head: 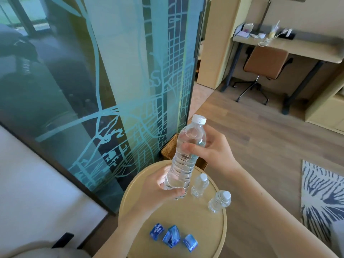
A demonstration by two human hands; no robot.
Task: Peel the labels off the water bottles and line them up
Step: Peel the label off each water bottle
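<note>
**A:** What did the hands have?

**B:** Both held 1 unlabelled water bottle [184,161], clear, with a white cap. It tilted with the cap up and away from the person. The left hand [163,185] gripped its base, fingers curled under and round it. The right hand [210,148] wrapped the upper body, thumb across the front.

**A:** Was it resting on anything?

**B:** No. It was lifted above the far part of the round bench [204,229].

**A:** Any other bottles?

**B:** 2 small ones stood upright on the bench, both unlabelled and white-capped. The first small bottle [200,185] stood just right of the left hand and below the right hand. The second small bottle [219,201] stood further right, apart from the first, just left of the right forearm.

**A:** And the labels?

**B:** Crumpled blue labels [172,236] lay in a loose cluster on the bench, nearer the person than the left hand, right of the left forearm.

**A:** Beyond the hands?

**B:** A glass panel [111,90] etched with a street map stood past the left hand. A wicker basket [168,148] sat behind the bench, and a patterned rug [320,198] lay on the wooden floor well right of the right hand.
</note>
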